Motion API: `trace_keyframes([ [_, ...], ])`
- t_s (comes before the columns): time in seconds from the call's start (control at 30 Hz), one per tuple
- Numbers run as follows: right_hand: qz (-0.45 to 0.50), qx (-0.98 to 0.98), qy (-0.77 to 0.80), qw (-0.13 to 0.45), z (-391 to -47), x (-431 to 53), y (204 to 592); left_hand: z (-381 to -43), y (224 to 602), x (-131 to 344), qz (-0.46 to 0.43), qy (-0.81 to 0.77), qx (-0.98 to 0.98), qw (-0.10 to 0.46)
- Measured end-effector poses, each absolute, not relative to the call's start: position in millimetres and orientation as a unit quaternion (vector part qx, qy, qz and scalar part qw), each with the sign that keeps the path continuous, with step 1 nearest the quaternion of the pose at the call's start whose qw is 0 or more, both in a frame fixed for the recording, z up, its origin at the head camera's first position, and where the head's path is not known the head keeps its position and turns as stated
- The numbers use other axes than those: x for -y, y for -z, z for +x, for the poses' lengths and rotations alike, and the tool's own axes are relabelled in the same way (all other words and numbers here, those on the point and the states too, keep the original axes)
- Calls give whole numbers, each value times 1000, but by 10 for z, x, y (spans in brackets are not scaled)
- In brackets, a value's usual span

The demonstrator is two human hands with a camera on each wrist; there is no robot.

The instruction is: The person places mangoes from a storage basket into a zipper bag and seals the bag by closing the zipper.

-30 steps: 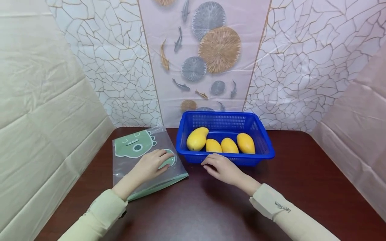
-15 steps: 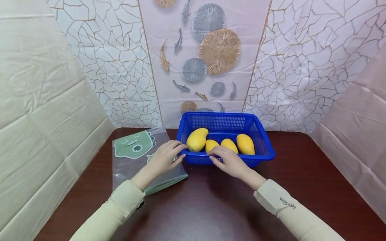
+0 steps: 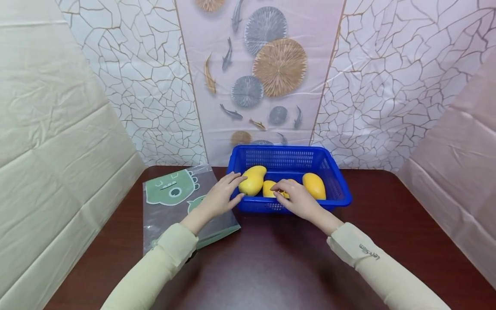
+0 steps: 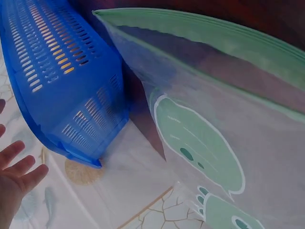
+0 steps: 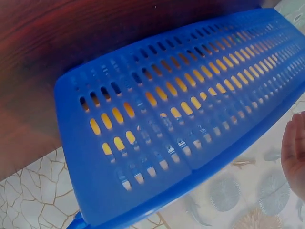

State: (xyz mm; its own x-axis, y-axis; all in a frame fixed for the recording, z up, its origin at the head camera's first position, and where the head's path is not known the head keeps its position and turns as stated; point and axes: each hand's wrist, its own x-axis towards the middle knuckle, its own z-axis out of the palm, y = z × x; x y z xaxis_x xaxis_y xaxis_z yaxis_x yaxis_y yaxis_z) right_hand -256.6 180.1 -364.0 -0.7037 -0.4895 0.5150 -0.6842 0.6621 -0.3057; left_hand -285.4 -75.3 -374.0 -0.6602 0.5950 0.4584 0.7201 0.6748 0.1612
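Observation:
A blue plastic basket (image 3: 341,199) with slotted walls holds several yellow mangoes. My left hand (image 3: 220,197) hovers at the basket's left front corner, its fingertips close to the biggest mango (image 3: 253,181); whether they touch it, I cannot tell. Over the front rim reaches my right hand (image 3: 297,199), partly covering one mango, with a smaller mango (image 3: 268,189) just left of its fingertips. Another mango (image 3: 314,187) lies to its right. Spread fingers (image 4: 21,167) appear at the edge of the left wrist view. Only the slotted front wall (image 5: 157,119) separates the right wrist camera from the fruit.
A clear zip bag (image 3: 166,219) with green cartoon prints lies flat on the dark wooden table (image 3: 263,267), left of the basket and partly under the left forearm. Behind the basket hangs a patterned cloth (image 3: 248,120); pale cloth walls flank both sides.
My left hand has moved from over the bag up and right to the basket's corner. The right hand has moved forward and slightly right, from before the basket to over its rim.

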Motion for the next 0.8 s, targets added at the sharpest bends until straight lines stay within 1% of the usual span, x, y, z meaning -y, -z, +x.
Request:
trace_keyframes([
  [0.23,322,901,-225,186,-2667,-1851,3563,-2975,3699,688,-346,158,903,202],
  [0.33,321,908,-211,170,-2699,-1876,3523,-3021,3706,662,-334,165,907,197],
  [0.5,320,912,-209,150,-2752,-1894,3448,-3113,3767,633,-309,171,922,160],
  [0.7,305,921,-203,131,-2787,-1904,3397,-3224,3820,585,-293,176,927,153],
  [0.8,298,926,-200,117,-2798,-1896,3369,-3268,3845,552,-283,188,932,124],
])
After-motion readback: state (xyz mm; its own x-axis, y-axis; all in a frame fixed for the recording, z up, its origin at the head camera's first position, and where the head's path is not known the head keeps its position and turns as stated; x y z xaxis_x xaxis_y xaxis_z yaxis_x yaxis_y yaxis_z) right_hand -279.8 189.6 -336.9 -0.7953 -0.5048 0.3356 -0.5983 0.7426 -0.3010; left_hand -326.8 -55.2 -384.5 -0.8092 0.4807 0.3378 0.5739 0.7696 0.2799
